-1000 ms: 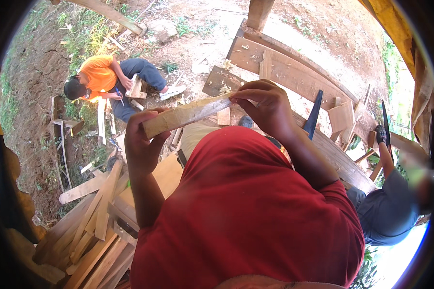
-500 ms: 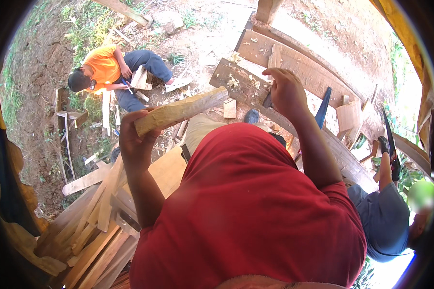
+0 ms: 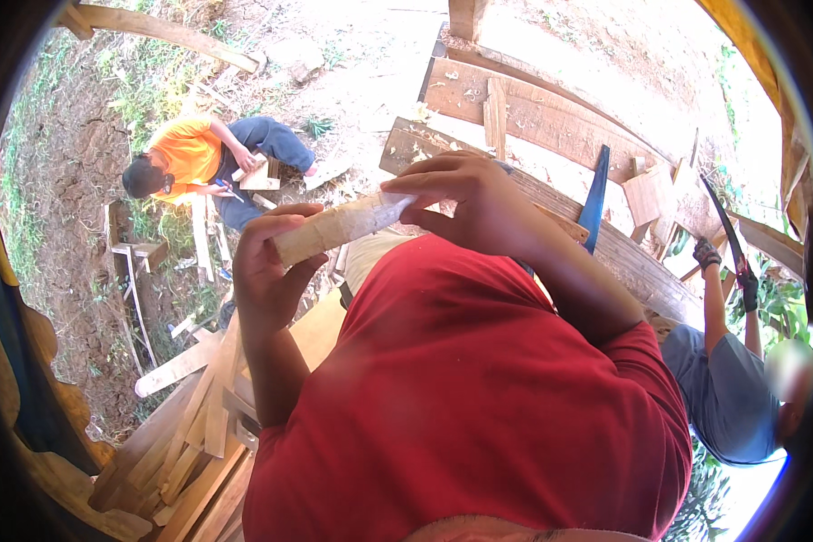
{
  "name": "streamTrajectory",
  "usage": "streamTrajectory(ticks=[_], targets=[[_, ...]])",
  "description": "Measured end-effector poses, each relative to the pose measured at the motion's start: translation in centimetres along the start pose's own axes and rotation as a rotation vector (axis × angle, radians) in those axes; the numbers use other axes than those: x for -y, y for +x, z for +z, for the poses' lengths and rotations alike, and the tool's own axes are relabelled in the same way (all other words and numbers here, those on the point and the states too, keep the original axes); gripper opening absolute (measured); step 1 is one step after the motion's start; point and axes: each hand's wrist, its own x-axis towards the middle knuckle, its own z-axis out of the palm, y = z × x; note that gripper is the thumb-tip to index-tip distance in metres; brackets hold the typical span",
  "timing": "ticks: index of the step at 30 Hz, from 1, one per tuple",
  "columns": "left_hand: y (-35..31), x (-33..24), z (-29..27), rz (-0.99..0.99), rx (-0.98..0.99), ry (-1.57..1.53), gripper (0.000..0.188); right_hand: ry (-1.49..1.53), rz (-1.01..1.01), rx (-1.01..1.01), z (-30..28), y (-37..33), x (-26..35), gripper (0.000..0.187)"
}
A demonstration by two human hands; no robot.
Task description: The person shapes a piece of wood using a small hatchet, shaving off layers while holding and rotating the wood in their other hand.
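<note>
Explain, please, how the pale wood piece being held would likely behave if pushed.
The pale wood piece is probably stiff, showing no visible sag. Its squared edges suggest it would slide rather than roll, and its thick body seems unlikely to snap.

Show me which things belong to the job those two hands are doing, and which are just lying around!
Part of the job:
- pale piece of wood
- left grip, holding one end
- right grip, holding the other end

Seemingly just lying about, touched by neither grip:
- stacked boards, lower left
- blue blade, to the right
</note>
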Motion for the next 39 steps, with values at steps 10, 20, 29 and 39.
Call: streamTrajectory(ticks=[10, 20, 29, 39], targets=[[0.5, 0.0, -0.3, 0.032, 0.003, -0.024, 0.049, 0.191, 0.026, -0.070, -1.8, -1.9, -3.6, 0.035], [1.6, 0.9, 0.8, -0.232, -0.138, -0.039, 0.052, -0.113, 0.002, -0.017, -1.2, -1.1, -2.5, 0.043], [3.5, 6.2, 2.0, -0.431, -0.240, 0.002, 0.046, -0.346, 0.494, -0.128, -1.0, -6.3, -12.3, 0.045], [7.8, 17.8, 5.2, -0.155, -0.118, 0.678, 0.037, -1.011, 1.040, 0.171, 2.2, -27.1, -29.4, 0.025]])
